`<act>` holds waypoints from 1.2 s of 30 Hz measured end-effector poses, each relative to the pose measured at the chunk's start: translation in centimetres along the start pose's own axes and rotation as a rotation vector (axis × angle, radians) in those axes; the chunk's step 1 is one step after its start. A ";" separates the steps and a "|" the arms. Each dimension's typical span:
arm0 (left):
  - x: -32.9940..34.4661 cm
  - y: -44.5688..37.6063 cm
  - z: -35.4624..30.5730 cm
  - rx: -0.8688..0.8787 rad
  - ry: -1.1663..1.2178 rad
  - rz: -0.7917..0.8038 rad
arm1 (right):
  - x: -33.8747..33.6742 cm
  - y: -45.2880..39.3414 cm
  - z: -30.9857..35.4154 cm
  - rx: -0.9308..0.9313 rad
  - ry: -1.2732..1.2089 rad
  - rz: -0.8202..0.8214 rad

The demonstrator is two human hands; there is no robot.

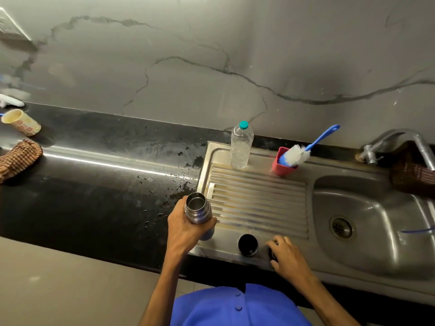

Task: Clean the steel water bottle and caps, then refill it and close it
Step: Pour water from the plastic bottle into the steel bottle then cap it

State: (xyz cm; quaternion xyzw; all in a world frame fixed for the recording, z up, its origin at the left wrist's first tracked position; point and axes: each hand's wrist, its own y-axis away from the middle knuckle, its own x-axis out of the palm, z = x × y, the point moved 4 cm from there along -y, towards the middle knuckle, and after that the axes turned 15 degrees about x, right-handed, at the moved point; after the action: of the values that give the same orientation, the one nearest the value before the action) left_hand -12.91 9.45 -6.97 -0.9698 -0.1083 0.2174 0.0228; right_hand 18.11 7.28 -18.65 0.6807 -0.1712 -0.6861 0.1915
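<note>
Standing at a kitchen sink, a person in a blue shirt looks down at both hands. The left hand [186, 228] wraps its fingers and thumb around the steel water bottle [198, 209], holding it upright at the left edge of the ribbed drainboard [259, 198]; its open mouth faces the camera and its long axis runs straight up and down. Just right of the bottle a dark cap [247, 244] sits on the drainboard's front edge. The right hand [288, 256] rests beside it, fingers curled over a second small dark cap [272, 254], mostly hidden, so the grip itself cannot be confirmed. The caps therefore lie between the two hands, nearer the right one, and the bottle mouth is up and to the left of them. Further back stand a clear plastic bottle [241, 147] and a red cup [282, 164] holding a blue-handled bottle brush [303, 151]. The sink basin [367, 231] and tap [397, 143] are on the right; the black tabletop [94, 184] on the left is spotted with water.
</note>
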 end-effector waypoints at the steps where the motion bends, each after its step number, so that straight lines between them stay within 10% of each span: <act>1: 0.1 0.1 -0.3 0.009 0.002 0.005 | 0.2 -0.3 -0.4 0.017 -0.079 0.003; 8: 1.4 0.1 -3.6 0.076 0.076 0.030 | -3.6 -0.3 -3.6 0.408 -1.461 0.201; 12: 3.0 -0.3 -6.0 0.156 0.106 0.055 | -11.8 2.8 -2.0 0.176 -1.907 0.382; 19: 7.1 -0.8 -9.1 0.225 0.136 0.087 | -23.7 8.0 1.1 -0.325 -1.676 0.081; 31: 9.4 -1.0 -10.4 0.365 -0.054 0.216 | -25.0 8.1 2.2 -0.490 -0.944 -0.425; 36: 9.2 -0.9 -10.2 0.366 -0.019 0.191 | -24.8 8.4 4.1 -0.526 -0.748 -0.395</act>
State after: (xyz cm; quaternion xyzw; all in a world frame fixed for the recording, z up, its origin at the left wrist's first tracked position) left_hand -0.63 12.36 -1.48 -0.9533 0.0254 0.2435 0.1766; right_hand 14.25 12.17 7.07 0.3361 0.0830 -0.9263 0.1487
